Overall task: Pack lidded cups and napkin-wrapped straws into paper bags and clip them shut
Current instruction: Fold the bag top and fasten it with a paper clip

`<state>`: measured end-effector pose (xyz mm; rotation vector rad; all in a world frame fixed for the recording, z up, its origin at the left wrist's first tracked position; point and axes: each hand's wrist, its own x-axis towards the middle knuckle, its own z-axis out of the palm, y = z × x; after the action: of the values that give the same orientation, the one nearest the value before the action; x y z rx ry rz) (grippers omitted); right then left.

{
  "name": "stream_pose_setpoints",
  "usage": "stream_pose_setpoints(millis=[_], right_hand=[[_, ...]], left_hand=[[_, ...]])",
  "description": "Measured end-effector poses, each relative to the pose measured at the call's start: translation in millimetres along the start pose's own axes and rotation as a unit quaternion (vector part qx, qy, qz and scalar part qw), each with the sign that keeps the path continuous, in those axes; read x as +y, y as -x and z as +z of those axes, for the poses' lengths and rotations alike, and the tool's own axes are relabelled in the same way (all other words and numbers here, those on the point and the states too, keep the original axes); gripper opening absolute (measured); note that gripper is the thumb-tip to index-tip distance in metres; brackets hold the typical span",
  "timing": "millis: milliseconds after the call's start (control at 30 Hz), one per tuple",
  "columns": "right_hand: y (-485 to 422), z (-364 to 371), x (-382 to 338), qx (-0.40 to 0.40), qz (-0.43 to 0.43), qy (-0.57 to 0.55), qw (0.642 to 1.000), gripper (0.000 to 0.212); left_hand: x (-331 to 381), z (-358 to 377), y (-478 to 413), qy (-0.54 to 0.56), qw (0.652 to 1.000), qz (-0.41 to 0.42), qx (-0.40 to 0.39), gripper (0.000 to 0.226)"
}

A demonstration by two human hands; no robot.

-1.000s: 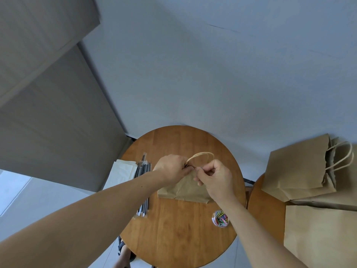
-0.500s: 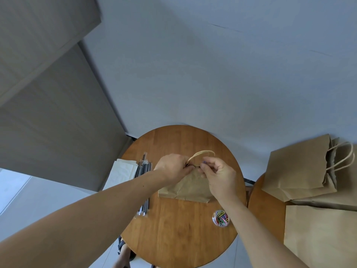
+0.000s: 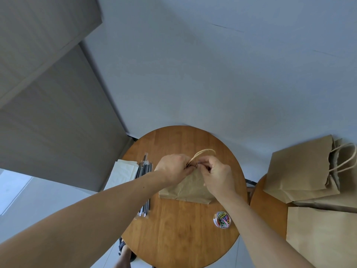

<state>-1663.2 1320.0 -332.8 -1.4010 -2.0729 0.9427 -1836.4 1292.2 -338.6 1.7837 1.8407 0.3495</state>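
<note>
Paper bag (image 3: 185, 190) in pinch grip of left hand (image 3: 172, 167), right hand (image 3: 216, 176); straws (image 3: 144, 171), clip tub (image 3: 222, 219) beside.

Both forearms are extended forward; the left hand (image 3: 172, 168) and right hand (image 3: 217, 176) are held together, fingertips pinched on a brown paper bag (image 3: 191, 189).

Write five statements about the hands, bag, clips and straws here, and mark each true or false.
1. The left hand and right hand both pinch the top of the paper bag. True.
2. The tub of paper clips stands left of that bag. False: it stands on the right, by the right forearm.
3. The straws lie beside the napkins. True.
4. The handle is hidden. False: it loops above the hands.
5. Spare bags lie further right. True.
</note>
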Motion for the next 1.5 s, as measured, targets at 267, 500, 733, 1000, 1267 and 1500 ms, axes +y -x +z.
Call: stream_pose_setpoints(millis=[267,500,733,1000,1267,1500], right_hand=[[-4.7,-4.6,-2.5,-0.011,0.025,-0.009,1.000,0.012],[-4.8,-3.5,-1.0,-0.018,0.039,-0.028,0.999,0.004],[-5.3,-4.8,0.1,-0.008,0.002,0.024,1.000,0.008],[-4.8,-1.7,5.4,0.012,-0.073,0.055,0.996,0.007],[-10.8,-6.7,8.3,-0.023,-0.082,0.079,0.993,0.009],[-12.7,-10.4,7.2,-0.059,-0.086,0.069,0.992,0.011]], left_hand=[[0.9,1.0,-1.2,-0.004,1.000,0.007,0.007,0.021],[0.1,3.7,-0.8,-0.003,1.000,0.002,0.003,0.020],[-0.9,3.7,-0.9,-0.004,1.000,0.011,0.007,0.018],[-4.3,-2.7,-5.5,0.012,0.999,0.025,-0.036,0.014],[-3.6,2.9,-1.6,0.007,1.000,0.026,0.013,0.013],[-2.5,-5.4,-5.2,0.000,0.999,0.038,-0.031,0.016]])
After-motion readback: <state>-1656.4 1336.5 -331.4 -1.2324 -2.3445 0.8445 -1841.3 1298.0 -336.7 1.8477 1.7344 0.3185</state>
